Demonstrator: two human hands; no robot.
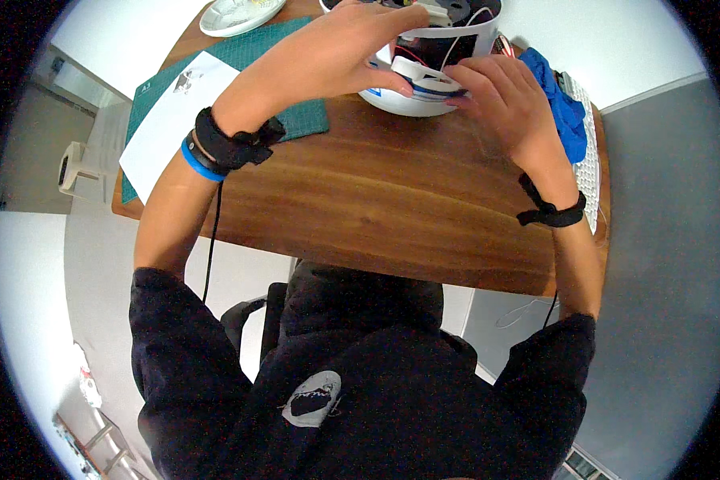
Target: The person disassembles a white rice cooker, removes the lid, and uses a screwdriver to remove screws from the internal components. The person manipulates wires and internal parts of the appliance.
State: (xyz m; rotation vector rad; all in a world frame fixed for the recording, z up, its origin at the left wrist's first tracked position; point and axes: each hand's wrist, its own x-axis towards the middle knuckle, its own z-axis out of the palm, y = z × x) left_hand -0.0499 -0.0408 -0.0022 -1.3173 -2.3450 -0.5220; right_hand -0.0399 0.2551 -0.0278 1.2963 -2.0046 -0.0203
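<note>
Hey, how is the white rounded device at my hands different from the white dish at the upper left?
The white device is deep-bodied, while the dish is shallow.
The device shows a dark inside with thin wires; no wires show in the dish.
Your left hand and right hand are at the device, while neither touches the dish.
Both are white and near the picture's top edge.

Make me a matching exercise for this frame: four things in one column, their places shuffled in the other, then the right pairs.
Things:
1. paper sheet
2. blue cloth
3. white dish
4. rounded white device

Places:
A. upper left, beyond the green mat
B. touched by left hand and right hand
C. lying on the mat
D. bunched at the wooden table's right side

Pairs: 1-C, 2-D, 3-A, 4-B
</note>
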